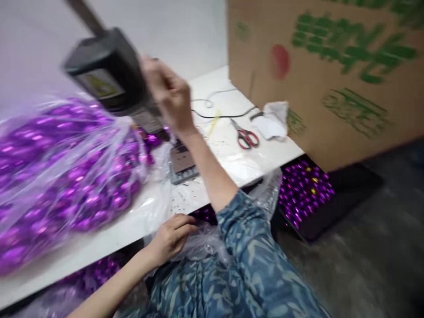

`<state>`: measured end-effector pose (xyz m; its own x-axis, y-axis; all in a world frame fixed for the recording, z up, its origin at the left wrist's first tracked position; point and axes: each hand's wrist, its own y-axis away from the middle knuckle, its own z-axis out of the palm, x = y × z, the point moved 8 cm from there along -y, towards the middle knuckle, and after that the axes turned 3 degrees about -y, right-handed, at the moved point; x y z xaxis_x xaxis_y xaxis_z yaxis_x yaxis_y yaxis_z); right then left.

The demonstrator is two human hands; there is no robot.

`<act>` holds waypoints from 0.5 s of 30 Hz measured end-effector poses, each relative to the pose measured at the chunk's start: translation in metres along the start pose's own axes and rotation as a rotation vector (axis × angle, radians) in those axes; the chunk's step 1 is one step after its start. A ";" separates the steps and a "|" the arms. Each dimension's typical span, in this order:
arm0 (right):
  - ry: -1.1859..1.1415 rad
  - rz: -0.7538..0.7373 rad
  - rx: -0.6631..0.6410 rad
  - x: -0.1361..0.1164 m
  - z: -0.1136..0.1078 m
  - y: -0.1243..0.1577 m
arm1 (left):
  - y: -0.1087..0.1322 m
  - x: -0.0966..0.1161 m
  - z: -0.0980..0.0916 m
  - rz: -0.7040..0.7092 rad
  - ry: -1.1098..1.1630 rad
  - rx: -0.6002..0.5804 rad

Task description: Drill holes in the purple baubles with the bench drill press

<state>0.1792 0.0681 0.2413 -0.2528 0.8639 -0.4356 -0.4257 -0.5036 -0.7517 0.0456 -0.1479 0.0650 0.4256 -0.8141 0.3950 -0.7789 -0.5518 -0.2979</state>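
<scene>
My right hand (170,97) is raised and closed at the right side of a black machine head (106,70), blurred by motion; whatever its fingers grip is hidden. A dark bar (88,17) rises from the top of that machine. Below it, a small grey block with a brown top (182,161) lies on the table, beside my right forearm. My left hand (174,236) is low at the table's front edge, with fingers curled together over clear plastic (205,243). I cannot make out what, if anything, it pinches.
Shiny purple balls (89,207) in clear plastic fill the table's left. Red-handled scissors (247,138), a white cloth (273,121) and a black cable (221,116) lie on the right. A large cardboard box (318,84) stands beyond. Purple pieces (303,190) sit in a dark container below.
</scene>
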 end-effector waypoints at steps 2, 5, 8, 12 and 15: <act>0.089 0.144 -0.018 0.020 0.008 -0.001 | 0.005 -0.009 -0.001 -0.036 -0.013 0.018; 0.096 0.151 -0.031 0.023 0.000 -0.004 | 0.014 -0.030 -0.007 -0.116 -0.024 0.062; 0.217 0.118 -0.011 0.016 -0.009 -0.007 | 0.025 -0.061 -0.025 -0.230 -0.017 0.197; 0.187 0.053 0.036 0.011 -0.009 -0.008 | 0.045 -0.114 -0.055 -0.428 0.057 0.414; 0.129 0.044 0.059 0.010 -0.010 -0.012 | 0.054 -0.146 -0.068 -0.520 0.102 0.487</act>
<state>0.1901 0.0832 0.2414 -0.1603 0.8322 -0.5308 -0.4680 -0.5375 -0.7014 -0.0898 -0.0462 0.0506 0.6220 -0.4164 0.6632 -0.1833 -0.9008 -0.3936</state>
